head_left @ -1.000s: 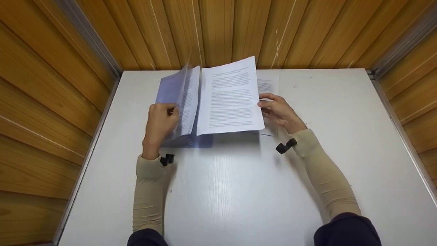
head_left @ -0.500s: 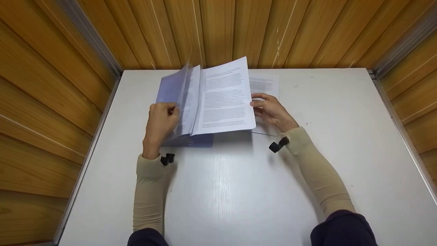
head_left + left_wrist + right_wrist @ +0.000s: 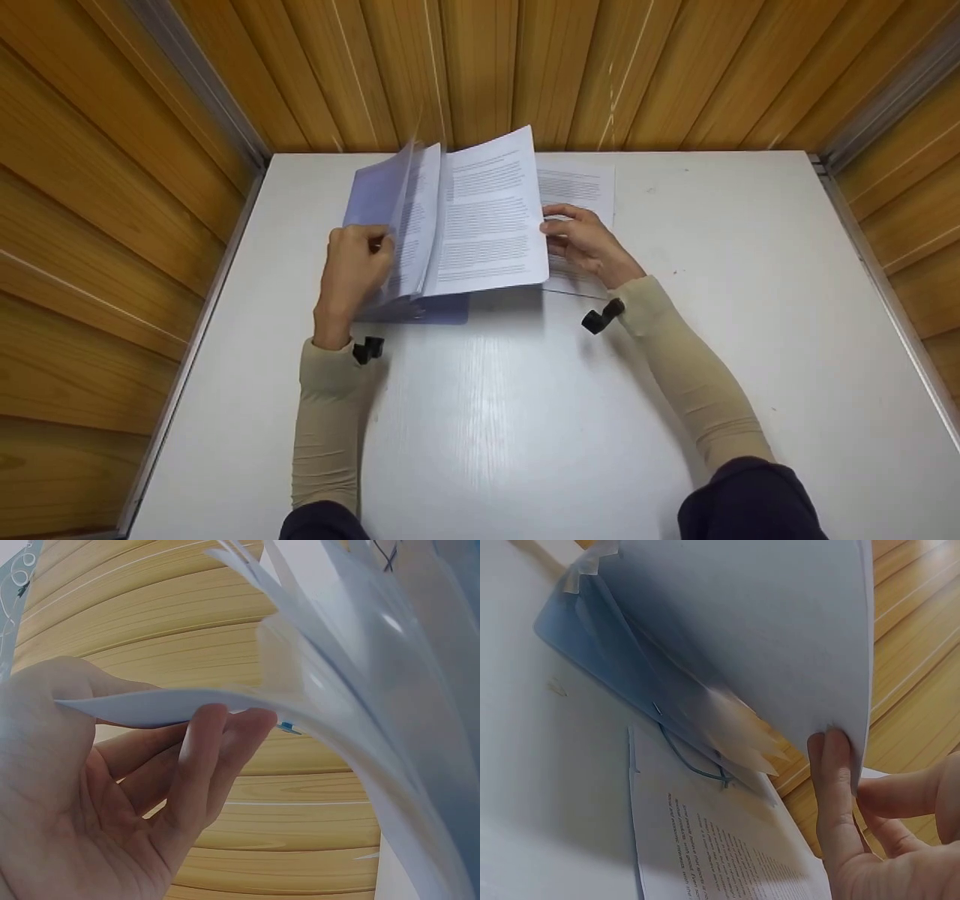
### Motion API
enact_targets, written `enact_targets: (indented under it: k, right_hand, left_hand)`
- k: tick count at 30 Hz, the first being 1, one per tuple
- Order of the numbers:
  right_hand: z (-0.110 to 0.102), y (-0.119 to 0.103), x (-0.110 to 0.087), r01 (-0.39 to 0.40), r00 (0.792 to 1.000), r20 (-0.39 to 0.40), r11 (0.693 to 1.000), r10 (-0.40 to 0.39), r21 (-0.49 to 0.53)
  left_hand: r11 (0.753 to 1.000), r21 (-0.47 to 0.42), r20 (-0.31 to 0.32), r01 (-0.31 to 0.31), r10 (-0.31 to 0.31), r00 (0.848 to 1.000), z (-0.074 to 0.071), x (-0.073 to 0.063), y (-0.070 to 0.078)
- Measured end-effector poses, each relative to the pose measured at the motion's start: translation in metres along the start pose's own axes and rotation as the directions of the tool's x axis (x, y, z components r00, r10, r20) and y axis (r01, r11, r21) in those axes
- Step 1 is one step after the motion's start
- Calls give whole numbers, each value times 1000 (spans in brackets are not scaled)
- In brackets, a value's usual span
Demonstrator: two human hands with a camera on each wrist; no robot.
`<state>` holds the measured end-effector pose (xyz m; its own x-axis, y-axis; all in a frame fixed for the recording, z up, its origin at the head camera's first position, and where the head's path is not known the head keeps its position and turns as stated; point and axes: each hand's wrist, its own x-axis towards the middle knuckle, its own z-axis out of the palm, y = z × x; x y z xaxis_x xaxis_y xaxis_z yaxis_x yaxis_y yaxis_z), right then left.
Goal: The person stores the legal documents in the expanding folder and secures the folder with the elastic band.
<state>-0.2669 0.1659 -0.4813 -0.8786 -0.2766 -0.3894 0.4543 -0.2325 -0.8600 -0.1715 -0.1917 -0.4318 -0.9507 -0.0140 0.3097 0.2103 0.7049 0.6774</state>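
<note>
The printed sheet (image 3: 487, 217) is standing raised above the open blue folder (image 3: 444, 309), its left edge lying against the clear pockets (image 3: 403, 217) and its right edge rising off the white table (image 3: 480, 420). The right hand (image 3: 589, 240) is gripping that right edge. In the head view its fingers are partly disappearing behind the sheet; the right wrist view is showing them clamped on the paper, two fingertips together pressing one face while other digits are meeting the opposite side. That same view is also revealing the sheet's pale underside, a fan of pocket corners and a thin dark cord (image 3: 694, 769) curving out at the folder's edge, details that the head view is hiding. A second printed page (image 3: 577, 187) is lying on the table, partly under the raised sheet and the right hand.

The left hand (image 3: 352, 262) is holding the clear pockets on the folder's left side. From above, its thumb and curled forefinger are closing on their edge; the left wrist view is showing its palm, with two fingertips close together under a pale curved leaf, while how its thumb is pressing there one cannot tell
</note>
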Motion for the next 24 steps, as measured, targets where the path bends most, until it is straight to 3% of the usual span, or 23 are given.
enact_targets:
  k: [24]
  right_hand:
    - [30,8,7,-7,1000,2,1000,7,27]
  left_hand:
    - [1000,15,4,8,-8,1000,3,-1,-2]
